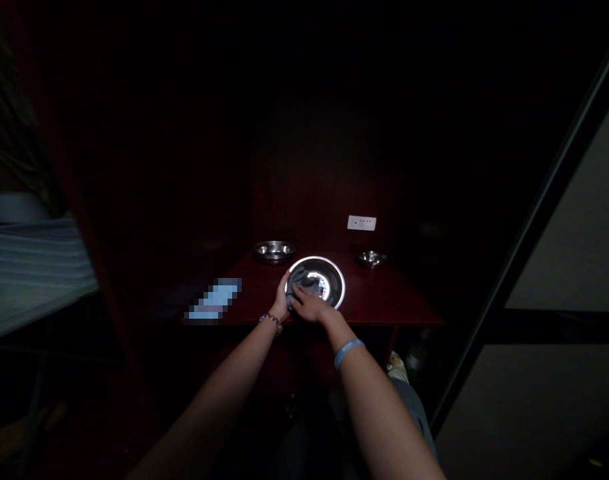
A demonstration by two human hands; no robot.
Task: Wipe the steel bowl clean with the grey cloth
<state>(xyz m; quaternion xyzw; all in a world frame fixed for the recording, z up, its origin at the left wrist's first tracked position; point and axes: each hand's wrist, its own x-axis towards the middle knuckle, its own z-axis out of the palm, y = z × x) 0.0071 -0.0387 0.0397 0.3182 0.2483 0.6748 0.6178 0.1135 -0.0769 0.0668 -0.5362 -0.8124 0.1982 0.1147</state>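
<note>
Head view: our bowl (331, 280) is tilted toward us over the desk's (384, 300) front edge. Left hand (281, 298) has its rim, fingers closed around the side. Right hand (308, 306) lies inside, fingers part-extended on a gray cloth (297, 275); can't tell if they pinch it. Hand and cloth block part of the bowl's inside. Behind: left dish (274, 251), right dish (371, 259), both upright, shiny interiors. Outlet (361, 223) on back wall. Pixelated patch (213, 300) at left, unreadable. Bottle (417, 358) low right, dim.
</note>
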